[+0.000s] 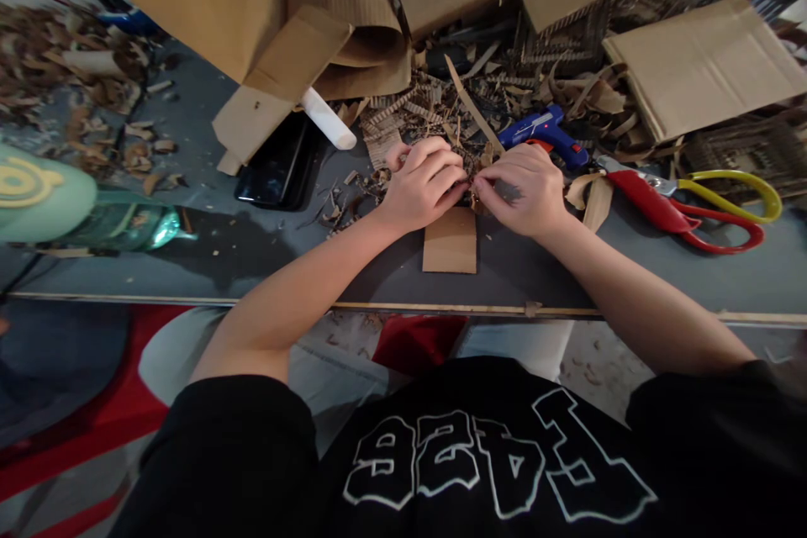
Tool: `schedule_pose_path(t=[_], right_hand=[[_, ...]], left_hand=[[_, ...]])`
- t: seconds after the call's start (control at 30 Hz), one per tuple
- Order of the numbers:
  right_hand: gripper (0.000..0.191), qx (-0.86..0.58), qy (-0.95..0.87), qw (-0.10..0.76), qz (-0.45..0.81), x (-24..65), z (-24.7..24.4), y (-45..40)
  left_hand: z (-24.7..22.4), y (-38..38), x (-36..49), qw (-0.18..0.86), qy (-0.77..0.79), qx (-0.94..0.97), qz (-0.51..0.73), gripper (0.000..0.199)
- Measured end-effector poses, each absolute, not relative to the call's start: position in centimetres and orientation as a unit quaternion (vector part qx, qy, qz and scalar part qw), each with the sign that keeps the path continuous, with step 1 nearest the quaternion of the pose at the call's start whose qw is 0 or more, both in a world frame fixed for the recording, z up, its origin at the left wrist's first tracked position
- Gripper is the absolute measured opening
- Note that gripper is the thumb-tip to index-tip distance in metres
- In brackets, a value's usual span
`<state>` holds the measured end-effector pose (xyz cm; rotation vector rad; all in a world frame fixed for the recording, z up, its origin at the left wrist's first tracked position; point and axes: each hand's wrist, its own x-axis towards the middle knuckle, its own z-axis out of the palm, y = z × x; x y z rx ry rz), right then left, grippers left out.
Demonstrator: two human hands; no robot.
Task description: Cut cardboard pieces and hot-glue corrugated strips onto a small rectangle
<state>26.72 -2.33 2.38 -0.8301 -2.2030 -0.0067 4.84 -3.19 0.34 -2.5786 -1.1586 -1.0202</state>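
Observation:
My left hand (424,183) and my right hand (526,189) meet over a pile of cardboard scraps (429,105), fingertips nearly touching. Both are closed, thumb and fingers pinched on something too small to make out. Just below them a small cardboard rectangle (450,242) lies flat, its top edge partly under the fingers. A long thin cardboard strip (470,101) slants down toward my right hand. Behind that hand lies a blue glue gun (542,133) with an orange part. To the right are scissors (693,200) with red and yellow handles.
Cardboard sheets (712,67) and a rolled corrugated piece (346,8) stand at the back. At the left are a dark phone (277,172), a white stick (328,118), a green bottle (126,220) and curled scraps (81,118). The table's front edge (403,305) runs beneath my forearms.

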Motion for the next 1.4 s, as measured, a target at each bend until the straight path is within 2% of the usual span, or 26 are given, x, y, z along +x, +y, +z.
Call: schedule_pose_path(t=[0.47, 0.93, 1.4], right_hand=[[0.028, -0.335, -0.866, 0.37, -0.003, 26.72, 2.35, -2.49], [0.03, -0.335, -0.873, 0.355, 0.006, 26.75, 2.47, -2.45], [0.024, -0.325, -0.865, 0.382, -0.021, 26.55, 2.48, -2.5]], left_hand=[[0.02, -3.1, 4.72, 0.036, -0.376, -0.869, -0.319, 0.026], [-0.04, -2.97, 4.87, 0.063, -0.375, -0.864, -0.33, 0.029], [0.15, -3.01, 4.81, 0.039, -0.374, -0.864, -0.334, 0.027]])
